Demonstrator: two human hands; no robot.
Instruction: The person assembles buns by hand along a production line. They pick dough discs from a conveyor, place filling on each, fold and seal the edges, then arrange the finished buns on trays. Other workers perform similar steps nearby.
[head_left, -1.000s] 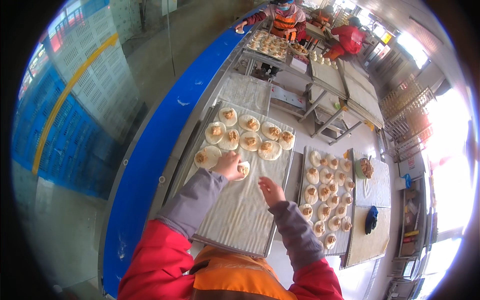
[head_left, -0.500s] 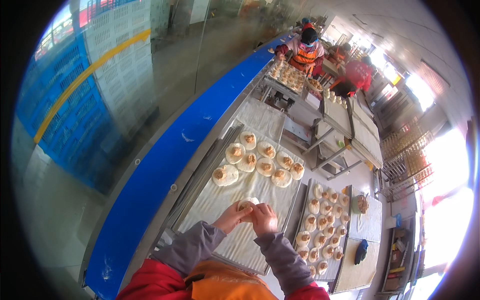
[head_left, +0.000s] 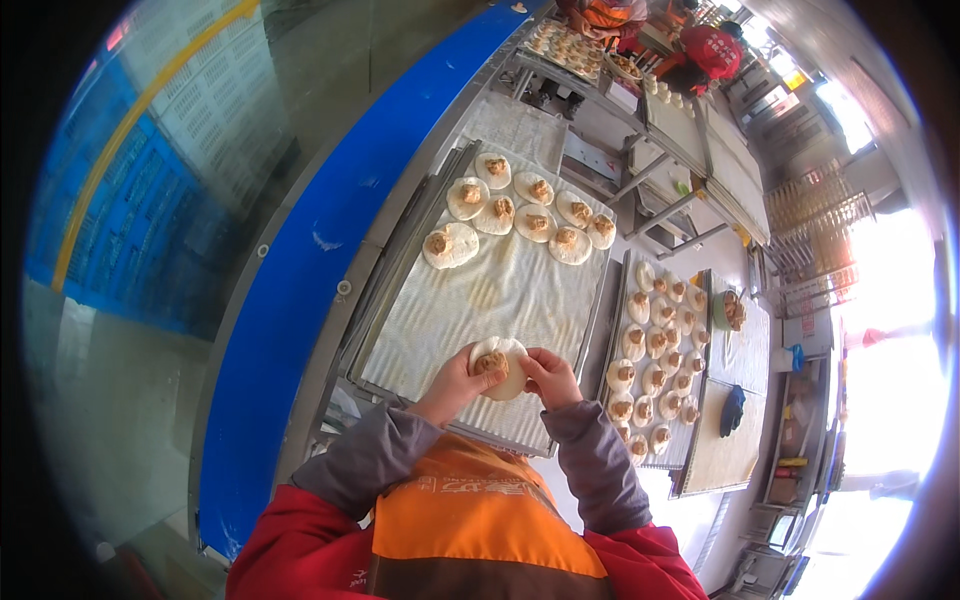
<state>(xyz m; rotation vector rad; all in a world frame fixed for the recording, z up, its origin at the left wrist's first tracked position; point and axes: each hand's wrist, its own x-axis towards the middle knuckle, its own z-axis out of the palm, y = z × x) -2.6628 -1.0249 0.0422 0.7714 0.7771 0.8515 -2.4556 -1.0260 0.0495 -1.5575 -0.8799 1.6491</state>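
Observation:
Between my hands, over the near part of a cloth-lined tray (head_left: 455, 315), is a flat round dough wrapper (head_left: 511, 381) with a lump of brown filling (head_left: 491, 364) at its middle. My left hand (head_left: 456, 384) supports it from the left, the thumb lying by the filling. On the opposite side, my right hand (head_left: 551, 378) pinches the wrapper's edge. Several dough rounds topped with filling (head_left: 536, 223) lie at the far end of the same tray, apart from my hands.
A blue conveyor belt (head_left: 300, 290) runs along the left. To the right, another tray (head_left: 668, 452) bears several filled rounds, beside a green bowl of filling (head_left: 729, 311) and a dark glove (head_left: 733, 410). Co-workers (head_left: 708, 52) stand at far tables.
The view has tipped downward, so the trays sit higher. The wrapper, largely covered by my fingers before, now lies spread with its filling showing; my hands are farther apart.

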